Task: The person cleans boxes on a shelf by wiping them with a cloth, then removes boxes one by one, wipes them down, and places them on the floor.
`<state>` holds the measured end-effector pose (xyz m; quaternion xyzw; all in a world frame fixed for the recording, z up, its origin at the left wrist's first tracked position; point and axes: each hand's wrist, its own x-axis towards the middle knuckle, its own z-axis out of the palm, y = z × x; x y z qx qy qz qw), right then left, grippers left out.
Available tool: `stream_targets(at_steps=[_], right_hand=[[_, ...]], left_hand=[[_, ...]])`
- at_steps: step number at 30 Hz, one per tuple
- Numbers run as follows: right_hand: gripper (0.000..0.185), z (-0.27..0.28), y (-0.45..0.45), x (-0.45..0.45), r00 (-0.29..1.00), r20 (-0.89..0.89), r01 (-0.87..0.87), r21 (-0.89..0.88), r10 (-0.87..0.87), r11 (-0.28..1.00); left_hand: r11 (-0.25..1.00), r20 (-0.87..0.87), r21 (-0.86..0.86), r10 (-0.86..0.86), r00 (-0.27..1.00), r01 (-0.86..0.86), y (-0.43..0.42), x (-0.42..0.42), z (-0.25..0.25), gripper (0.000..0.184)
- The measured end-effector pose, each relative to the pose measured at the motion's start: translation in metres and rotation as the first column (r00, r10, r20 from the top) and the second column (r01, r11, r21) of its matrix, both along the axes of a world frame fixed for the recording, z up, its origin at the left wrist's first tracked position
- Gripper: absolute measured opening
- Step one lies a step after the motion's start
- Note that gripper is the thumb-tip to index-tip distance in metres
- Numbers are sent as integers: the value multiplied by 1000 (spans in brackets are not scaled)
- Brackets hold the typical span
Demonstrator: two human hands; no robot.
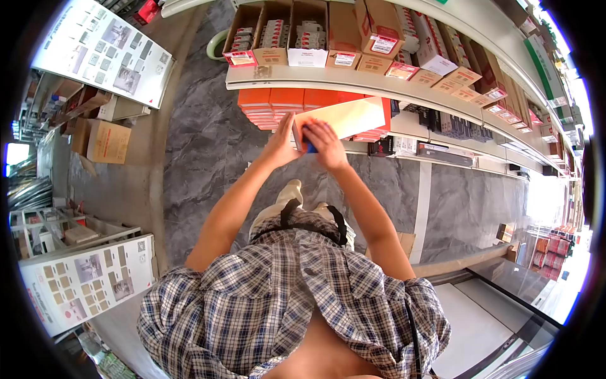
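Note:
A long orange box [353,117], its broad upper face pale with glare, is held tilted in front of the lower shelf. My left hand [281,144] grips its near left end, with the thumb toward the box and the fingers along the side. My right hand [325,144] lies over the near part of the box with fingers bent. Under those fingers a blue cloth [311,148] shows in part; the rest is covered by the hand. Behind the box, more orange boxes [287,98] are stacked on the lower shelf.
Above is a shelf edge [328,78] carrying open cardboard boxes [308,35] of small packed parts. Dark packages [451,126] sit farther right on the lower shelf. Display boards [104,47] and a carton [108,141] stand at left. A glass-topped counter [514,287] is at lower right.

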<state>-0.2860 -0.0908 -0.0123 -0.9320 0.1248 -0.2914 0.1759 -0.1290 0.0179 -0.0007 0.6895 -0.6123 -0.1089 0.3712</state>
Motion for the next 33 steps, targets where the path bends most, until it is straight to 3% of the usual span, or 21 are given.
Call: stream_targets(at_steps=[2,3,6,7,9,11,12,17,19,20,21,22,23,24,25,26,27,29,30,33], right_hand=[[45,-5,-25,-10,983,93,157,10,-157,988],[46,-8,-40,-17,947,133,280,109,-293,954],[58,-44,-94,-60,804,38,567,248,-593,786],[60,-80,-119,-78,765,-8,637,149,-644,756],[58,-88,-128,-90,752,12,621,324,-659,714],[57,-90,-128,-86,765,3,595,380,-644,708],[55,-83,-116,-76,741,-26,652,267,-671,710],[54,-51,-28,-34,849,80,477,311,-522,822],[52,-41,-4,-38,952,-62,306,210,-300,929],[34,-4,16,-38,896,-203,428,158,-395,890],[34,-1,15,-38,896,-203,428,157,-395,890],[27,1,12,-36,808,-297,588,384,-508,712],[28,1,9,-35,706,-418,696,557,-572,452],[40,-7,0,-39,736,-164,515,766,-657,386],[46,-14,-16,-46,746,-269,498,833,-610,242],[47,-13,-29,-50,783,-212,334,936,-585,109],[48,0,-35,-49,808,-148,155,987,-570,-36],[51,34,-40,-53,840,-132,-41,952,-526,-304],[53,29,-57,-60,918,-191,25,902,-347,-431],[54,41,-67,-61,895,-275,75,869,-352,-489]], left_hand=[[1000,-6,20,7,1000,-7,0,-2,4,111],[1000,-6,18,12,1000,-12,0,-2,5,111],[999,-23,47,8,1000,-7,-2,-1,6,111],[1000,-15,17,6,1000,-6,-1,-2,5,110],[1000,-6,-10,-1,1000,1,-1,-2,4,108],[1000,3,-19,4,1000,-4,-2,-2,2,108],[1000,1,-19,3,1000,-3,-2,-2,4,108],[1000,44,6,6,999,-6,-5,-3,10,108],[1000,55,-4,-8,998,8,-4,-2,9,107],[1000,68,11,-12,998,11,-2,-1,9,106],[1000,82,25,-14,997,12,-1,-1,9,105],[1000,82,26,-14,997,11,-1,0,6,105],[998,127,-16,-57,990,59,-1,2,1,103],[992,174,-58,-97,980,108,-2,3,0,100],[992,176,-60,-95,980,107,-2,4,-2,100],[982,254,-86,-144,956,171,-2,5,-1,97],[966,331,-105,-191,924,237,-1,3,3,95],[960,342,-119,-200,918,253,0,1,10,85],[939,419,-144,-227,879,311,-3,3,12,80],[885,568,-148,-289,771,441,-10,5,33,71]])
